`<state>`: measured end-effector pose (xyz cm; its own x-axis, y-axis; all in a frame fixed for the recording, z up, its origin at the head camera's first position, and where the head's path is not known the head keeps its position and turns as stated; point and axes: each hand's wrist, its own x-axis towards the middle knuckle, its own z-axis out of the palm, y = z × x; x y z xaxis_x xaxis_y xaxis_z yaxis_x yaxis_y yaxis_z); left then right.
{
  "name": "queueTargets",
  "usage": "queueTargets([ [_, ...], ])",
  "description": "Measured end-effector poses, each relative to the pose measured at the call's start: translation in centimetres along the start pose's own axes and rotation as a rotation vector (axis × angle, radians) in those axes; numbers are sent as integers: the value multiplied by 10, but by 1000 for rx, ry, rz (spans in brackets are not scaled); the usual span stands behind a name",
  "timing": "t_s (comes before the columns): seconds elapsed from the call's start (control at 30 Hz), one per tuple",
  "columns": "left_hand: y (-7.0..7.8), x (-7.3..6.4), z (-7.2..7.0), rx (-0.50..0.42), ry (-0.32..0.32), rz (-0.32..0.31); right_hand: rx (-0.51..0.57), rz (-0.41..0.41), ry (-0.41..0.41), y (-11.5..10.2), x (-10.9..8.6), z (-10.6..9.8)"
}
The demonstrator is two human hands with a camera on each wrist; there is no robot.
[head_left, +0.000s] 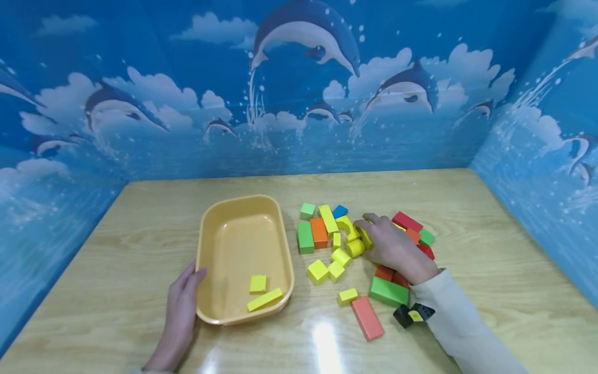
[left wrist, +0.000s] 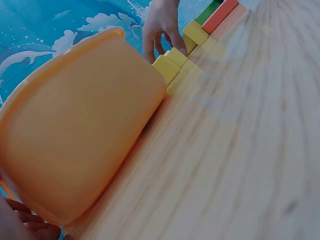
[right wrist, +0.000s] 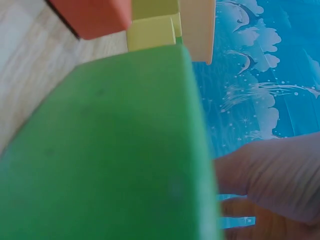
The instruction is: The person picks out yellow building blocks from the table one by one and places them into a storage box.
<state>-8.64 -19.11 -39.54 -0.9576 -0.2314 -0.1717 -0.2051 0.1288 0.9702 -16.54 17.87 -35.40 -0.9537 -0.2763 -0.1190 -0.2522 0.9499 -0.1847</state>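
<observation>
My left hand [head_left: 181, 298] holds the near left side of a tan plastic tub [head_left: 202, 249], its thumb over the rim. In the left wrist view, curled fingers [left wrist: 35, 225] show beside the tub's outer wall. Inside lie a small yellow block [head_left: 258, 284] and a long yellow block [head_left: 264, 299]. My right hand [head_left: 392, 244] reaches down into the loose blocks, fingers bent around a tilted yellow block [head_left: 366, 239]; whether it is pinched is hidden. A yellow cylinder [head_left: 355, 248] and a yellow arch [head_left: 344, 225] lie close to its fingertips.
Left of the right hand are green [head_left: 306, 238], orange [head_left: 320, 232] and several yellow blocks. A large green block [head_left: 389, 292], a pink block [head_left: 367, 318] and black pieces [head_left: 404, 315] lie near the right forearm. Dolphin-printed walls [head_left: 299, 145] border the wooden table [head_left: 140, 234].
</observation>
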Motion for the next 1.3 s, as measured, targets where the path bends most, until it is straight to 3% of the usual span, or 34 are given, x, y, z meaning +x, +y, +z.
queueTargets([
  [0.57, 0, -2, 1, 18, 8, -31, 26, -18, 43, 5, -3, 7],
  [0.7, -1, -1, 1, 21, 20, -13, 41, -37, 67, 6, 0, 6],
  [0.93, -1, 0, 1, 27, 41, 2, 91, -57, 40, 8, 2, 6],
  [1.3, -1, 0, 2, -3, 36, 24, 86, -72, 71, 9, 3, 3],
])
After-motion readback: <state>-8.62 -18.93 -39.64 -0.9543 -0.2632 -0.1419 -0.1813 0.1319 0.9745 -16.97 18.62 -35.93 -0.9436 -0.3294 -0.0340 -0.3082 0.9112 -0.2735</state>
